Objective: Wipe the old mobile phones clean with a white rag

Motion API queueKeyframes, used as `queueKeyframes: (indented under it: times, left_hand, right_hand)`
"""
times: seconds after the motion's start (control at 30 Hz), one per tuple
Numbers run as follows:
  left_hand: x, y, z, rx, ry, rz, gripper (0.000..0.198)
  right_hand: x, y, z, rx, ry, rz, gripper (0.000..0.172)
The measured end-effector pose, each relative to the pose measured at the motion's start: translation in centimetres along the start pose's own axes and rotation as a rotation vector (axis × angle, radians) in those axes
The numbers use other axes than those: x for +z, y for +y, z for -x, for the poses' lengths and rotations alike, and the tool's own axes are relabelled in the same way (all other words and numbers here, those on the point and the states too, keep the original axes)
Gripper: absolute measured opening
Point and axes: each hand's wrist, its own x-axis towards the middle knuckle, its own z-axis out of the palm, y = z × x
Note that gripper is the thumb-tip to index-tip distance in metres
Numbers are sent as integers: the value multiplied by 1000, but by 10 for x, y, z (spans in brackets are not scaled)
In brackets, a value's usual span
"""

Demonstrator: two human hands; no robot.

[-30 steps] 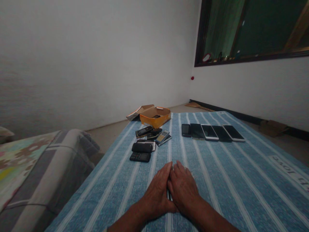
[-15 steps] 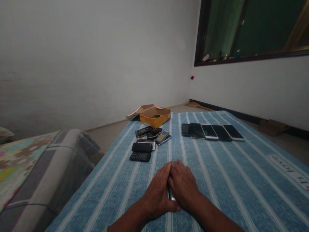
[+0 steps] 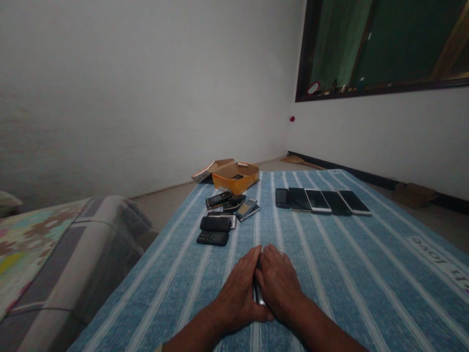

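At the near middle of the cloth, my left hand [image 3: 240,288] and my right hand [image 3: 280,283] are closed together around a thin object with a silver edge [image 3: 259,295], apparently a phone. Most of it is covered by my fingers. Beyond my left hand lie a black keypad phone [image 3: 212,238], a black case [image 3: 215,224] and a blue-grey keypad phone [image 3: 246,208], with several dark phones [image 3: 220,197] heaped behind. Farther right, several smartphones lie side by side in a row, including a white-framed one [image 3: 318,201] and a small black one [image 3: 282,197].
An open orange cardboard box [image 3: 236,185] with a dark phone inside stands at the far left edge of the blue striped cloth [image 3: 176,298]. Its flap or lid tilts left. A covered seat or bed [image 3: 91,244] is at left, and a brown carton [image 3: 414,194] lies by the right wall.
My hands stay closed together around the object, with only a slight shift of the fingers. The phones and box have not moved.
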Motion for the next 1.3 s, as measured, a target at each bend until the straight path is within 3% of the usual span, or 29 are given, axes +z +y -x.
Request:
queueKeyframes:
  times: [0.33,0.6,0.77,1.3]
  left_hand:
    - [5,-7,2,101,52,-18,140]
    - [0,-1,1,23,2,-16,140]
    - [2,-4,2,49,21,-5,140]
    - [4,-7,3,51,13,-16,141]
  right_hand:
    - [3,1,0,-56,-12,-50,45]
    - [1,-1,0,-9,-29,-10,45]
    - [2,0,-1,-64,-18,-41,45]
    - [7,3,-1,-19,4,-2,45]
